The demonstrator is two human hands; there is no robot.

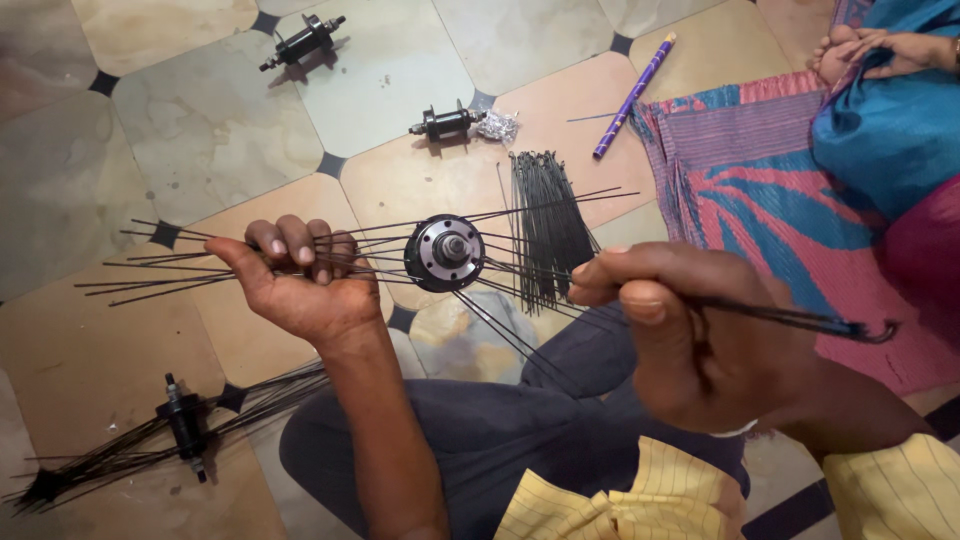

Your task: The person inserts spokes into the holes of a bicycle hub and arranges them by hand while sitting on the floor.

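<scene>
Spoked hub (pixel 445 253), spokes in both closed hands

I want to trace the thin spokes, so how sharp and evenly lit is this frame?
Head view: soft, even light, faint shadows under the bare hubs on the floor tiles; the held hub and left hand are sharp; the right hand and its spokes are blurred; no strong glare.
</scene>
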